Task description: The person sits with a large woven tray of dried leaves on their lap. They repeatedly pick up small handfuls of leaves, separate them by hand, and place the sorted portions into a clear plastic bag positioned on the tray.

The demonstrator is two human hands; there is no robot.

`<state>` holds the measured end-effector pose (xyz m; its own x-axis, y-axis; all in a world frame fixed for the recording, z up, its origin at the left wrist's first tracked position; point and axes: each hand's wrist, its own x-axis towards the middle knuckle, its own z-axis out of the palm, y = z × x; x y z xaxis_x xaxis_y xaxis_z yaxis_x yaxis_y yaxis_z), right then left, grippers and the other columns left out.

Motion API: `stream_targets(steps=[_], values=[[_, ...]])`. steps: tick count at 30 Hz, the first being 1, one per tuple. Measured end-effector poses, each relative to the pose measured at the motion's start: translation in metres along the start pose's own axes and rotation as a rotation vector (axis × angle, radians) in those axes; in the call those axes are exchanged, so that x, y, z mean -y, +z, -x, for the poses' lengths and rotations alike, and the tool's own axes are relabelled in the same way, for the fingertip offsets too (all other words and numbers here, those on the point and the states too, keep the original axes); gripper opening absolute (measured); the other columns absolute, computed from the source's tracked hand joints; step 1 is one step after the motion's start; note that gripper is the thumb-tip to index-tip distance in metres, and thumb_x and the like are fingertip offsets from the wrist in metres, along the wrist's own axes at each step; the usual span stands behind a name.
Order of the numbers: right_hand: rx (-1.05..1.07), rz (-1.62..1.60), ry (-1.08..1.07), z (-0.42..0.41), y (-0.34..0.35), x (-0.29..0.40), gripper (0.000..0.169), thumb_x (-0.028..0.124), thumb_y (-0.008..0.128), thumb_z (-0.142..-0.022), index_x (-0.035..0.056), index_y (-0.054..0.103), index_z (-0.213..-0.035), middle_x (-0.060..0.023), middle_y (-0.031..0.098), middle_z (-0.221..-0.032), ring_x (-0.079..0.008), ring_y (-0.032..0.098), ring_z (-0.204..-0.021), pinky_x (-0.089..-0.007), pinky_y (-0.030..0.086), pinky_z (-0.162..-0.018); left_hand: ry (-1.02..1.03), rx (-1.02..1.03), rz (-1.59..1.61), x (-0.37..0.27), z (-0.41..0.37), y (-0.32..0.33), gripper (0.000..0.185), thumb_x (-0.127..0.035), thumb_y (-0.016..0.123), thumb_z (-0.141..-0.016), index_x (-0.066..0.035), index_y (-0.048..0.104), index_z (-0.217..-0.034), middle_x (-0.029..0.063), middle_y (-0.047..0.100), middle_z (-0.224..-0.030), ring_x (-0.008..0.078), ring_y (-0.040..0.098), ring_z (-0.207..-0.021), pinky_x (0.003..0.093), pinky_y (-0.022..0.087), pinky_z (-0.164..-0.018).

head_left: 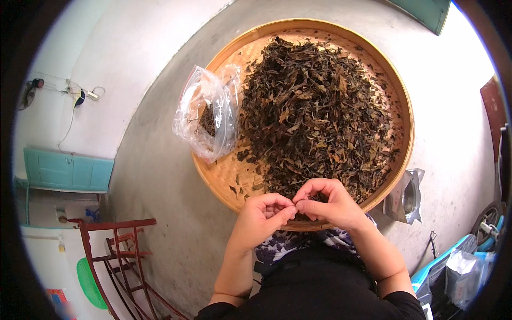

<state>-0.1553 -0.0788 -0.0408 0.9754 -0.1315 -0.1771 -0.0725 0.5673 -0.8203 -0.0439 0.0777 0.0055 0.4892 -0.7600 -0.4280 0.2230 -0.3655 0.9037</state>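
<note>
A round woven bamboo tray (252,176) with a raised rim lies before me. Dark, dried leaves (316,108), like loose tea, are heaped over most of it. Above the near rim, my left hand (260,218) and my right hand (334,206) meet at thumb and fingertips. Both are pinched; anything between the tips is too small or hidden to make out. A clear zip plastic bag (229,132) stands at the tray's left edge, its mouth spread. Thin brown stems (207,122) show inside it.
Right of the tray, a silvery pouch (406,198) sits on the concrete floor (160,172). A dark red wooden chair (120,226) is at lower left. Blue-edged items and a plastic-wrapped package (462,276) crowd the lower right. A turquoise cabinet (70,170) is by the left wall.
</note>
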Motion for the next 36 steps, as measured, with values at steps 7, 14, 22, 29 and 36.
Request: stream_targets(steps=[7, 14, 22, 29, 36], values=[[-0.093, -0.279, 0.092, -0.001, -0.002, -0.003, 0.008, 0.008, 0.066, -0.084, 0.0028, 0.063, -0.089, 0.0005, 0.060, -0.071, -0.0043, 0.051, -0.057, -0.0158, 0.033, -0.046, 0.013, -0.004, -0.003, 0.004, -0.001, 0.000, 0.009, -0.010, 0.063, -0.089, -0.001, 0.063, -0.092, -0.0006, 0.061, -0.077, 0.0018, 0.052, -0.061, 0.0157, 0.043, -0.055], [-0.075, -0.095, 0.067, 0.002, 0.003, -0.004, 0.005, 0.005, 0.064, -0.083, 0.0018, 0.062, -0.086, -0.0020, 0.063, -0.071, -0.0052, 0.052, -0.055, -0.0169, 0.036, -0.047, 0.070, -0.064, -0.003, 0.012, 0.000, 0.001, 0.007, -0.008, 0.062, -0.089, -0.001, 0.061, -0.091, -0.0039, 0.056, -0.076, -0.0001, 0.049, -0.061, 0.0142, 0.039, -0.054], [-0.151, -0.090, -0.012, 0.000, 0.009, -0.008, 0.006, 0.000, 0.064, -0.080, 0.0010, 0.060, -0.084, -0.0048, 0.063, -0.071, -0.0064, 0.053, -0.055, -0.0177, 0.038, -0.048, 0.048, -0.058, -0.054, 0.011, 0.011, 0.004, 0.008, -0.008, 0.065, -0.087, -0.001, 0.062, -0.086, -0.0051, 0.057, -0.075, -0.0014, 0.048, -0.061, 0.0146, 0.038, -0.053], [-0.108, 0.033, -0.019, 0.001, 0.010, -0.010, 0.007, -0.001, 0.065, -0.078, -0.0005, 0.061, -0.083, -0.0016, 0.062, -0.071, -0.0049, 0.055, -0.058, -0.0177, 0.042, -0.053, 0.268, -0.162, -0.278, 0.012, 0.010, 0.011, 0.007, -0.001, 0.066, -0.081, -0.001, 0.060, -0.078, -0.0026, 0.055, -0.070, 0.0034, 0.051, -0.060, 0.0166, 0.040, -0.054], [-0.114, 0.160, -0.066, -0.001, 0.008, -0.016, 0.004, 0.002, 0.064, -0.075, -0.0009, 0.062, -0.078, -0.0004, 0.063, -0.073, -0.0057, 0.055, -0.068, -0.0208, 0.044, -0.065, 0.499, -0.368, -0.559, 0.007, 0.006, 0.023, 0.012, 0.000, 0.070, -0.069, -0.003, 0.059, -0.070, 0.0033, 0.055, -0.067, 0.0105, 0.054, -0.057, 0.0228, 0.043, -0.052]])
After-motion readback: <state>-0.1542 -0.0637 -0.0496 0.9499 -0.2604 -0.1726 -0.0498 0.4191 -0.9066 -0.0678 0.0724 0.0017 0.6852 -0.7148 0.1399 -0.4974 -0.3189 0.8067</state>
